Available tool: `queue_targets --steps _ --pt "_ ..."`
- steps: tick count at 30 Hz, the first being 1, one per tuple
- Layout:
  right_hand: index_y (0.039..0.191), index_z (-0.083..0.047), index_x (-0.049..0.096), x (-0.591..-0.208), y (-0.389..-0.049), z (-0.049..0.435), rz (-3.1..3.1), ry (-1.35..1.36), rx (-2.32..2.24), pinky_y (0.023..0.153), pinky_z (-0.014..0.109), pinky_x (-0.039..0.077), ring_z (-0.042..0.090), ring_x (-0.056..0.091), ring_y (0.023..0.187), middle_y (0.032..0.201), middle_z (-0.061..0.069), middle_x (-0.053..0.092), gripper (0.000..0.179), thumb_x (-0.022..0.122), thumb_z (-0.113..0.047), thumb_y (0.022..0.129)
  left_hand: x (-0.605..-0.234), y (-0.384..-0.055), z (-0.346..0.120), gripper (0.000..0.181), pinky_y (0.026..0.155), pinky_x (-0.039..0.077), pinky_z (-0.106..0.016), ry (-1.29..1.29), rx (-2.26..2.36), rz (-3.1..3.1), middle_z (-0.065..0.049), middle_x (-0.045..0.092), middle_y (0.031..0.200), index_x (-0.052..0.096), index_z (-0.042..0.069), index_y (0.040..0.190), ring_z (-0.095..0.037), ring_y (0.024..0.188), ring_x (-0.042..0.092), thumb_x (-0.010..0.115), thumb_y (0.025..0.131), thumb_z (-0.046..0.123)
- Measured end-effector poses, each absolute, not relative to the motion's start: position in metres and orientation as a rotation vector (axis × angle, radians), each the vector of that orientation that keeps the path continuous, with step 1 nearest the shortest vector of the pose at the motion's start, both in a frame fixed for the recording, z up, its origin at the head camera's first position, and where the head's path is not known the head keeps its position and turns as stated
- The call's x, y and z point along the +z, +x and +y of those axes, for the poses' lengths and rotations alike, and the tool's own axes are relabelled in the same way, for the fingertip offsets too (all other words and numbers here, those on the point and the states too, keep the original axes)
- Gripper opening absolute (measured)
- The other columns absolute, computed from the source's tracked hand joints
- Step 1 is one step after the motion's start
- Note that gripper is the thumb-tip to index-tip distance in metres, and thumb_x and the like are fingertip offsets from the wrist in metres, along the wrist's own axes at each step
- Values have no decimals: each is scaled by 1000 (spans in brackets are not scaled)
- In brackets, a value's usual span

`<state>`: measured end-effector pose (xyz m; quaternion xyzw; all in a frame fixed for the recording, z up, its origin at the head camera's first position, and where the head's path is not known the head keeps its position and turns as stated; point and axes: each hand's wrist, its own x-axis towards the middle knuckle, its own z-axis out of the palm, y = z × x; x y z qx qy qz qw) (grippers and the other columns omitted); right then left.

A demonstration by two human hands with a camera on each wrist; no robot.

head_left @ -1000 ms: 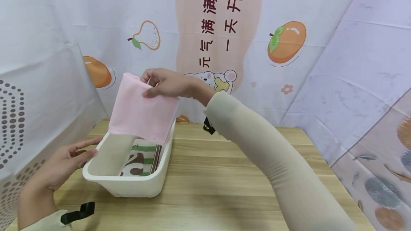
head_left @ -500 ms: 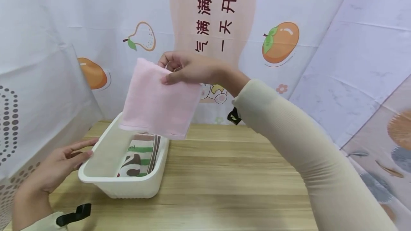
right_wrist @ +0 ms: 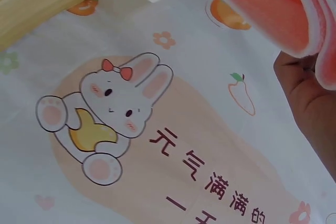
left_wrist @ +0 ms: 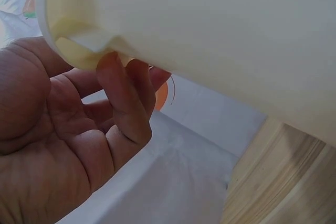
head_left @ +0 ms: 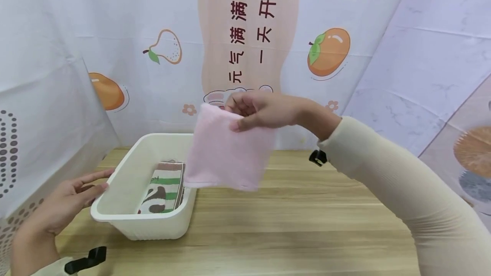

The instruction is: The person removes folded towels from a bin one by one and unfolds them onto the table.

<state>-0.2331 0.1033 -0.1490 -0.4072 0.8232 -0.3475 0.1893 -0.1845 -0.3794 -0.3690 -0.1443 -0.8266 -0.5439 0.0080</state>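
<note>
A folded pink towel (head_left: 228,152) hangs from my right hand (head_left: 264,110), its upper edge pinched between thumb and fingers. In the head view it overlaps the right side of a white plastic basin (head_left: 138,219). Several layers of the pink towel (right_wrist: 262,9) show in the right wrist view. My left hand (head_left: 63,205) holds the basin's left rim; in the left wrist view, fingers (left_wrist: 123,90) curl up under that rim. Inside the basin, toward its right side, lies a folded towel (head_left: 165,188) with green, white and brown stripes and a brown pattern.
The basin stands on the left part of a wood-grain table (head_left: 291,216). Behind the table hangs a white printed cloth (head_left: 168,7) with fruit and lettering, and more cloth closes off both sides.
The right hand has carried the pink towel from over the basin to the right, first rising, then lowering. The left hand stays at the basin rim, and the striped towel shows more fully.
</note>
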Motion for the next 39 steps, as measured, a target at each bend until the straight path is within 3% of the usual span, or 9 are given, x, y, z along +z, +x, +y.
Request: queue_targets --steps 16,23,39 --pt "105 -13 61 -240 -217 138 2158 -1144 -849 71 26 45 15 56 82 87 0 59 15 72 -18 97 -368 -183 -379 43 77 56 -20 -433 -1653 -2637 8 75 113 55 12 148 -10 95 73 56 105 9" --pt "106 -13 62 -284 -242 145 2157 -1026 -838 71 27 48 16 58 83 90 1 62 15 72 -15 96 -368 -184 -379 43 76 57 -23 -456 -1684 -2632 6 75 114 54 12 149 -14 95 74 55 106 7" --pt "107 -10 60 -344 -313 156 2379 -852 -754 73 30 47 16 54 84 94 3 59 14 70 -13 98 -368 -184 -378 44 76 58 -23 -406 -1655 -2649 13 72 117 53 11 150 -12 96 73 57 106 11"
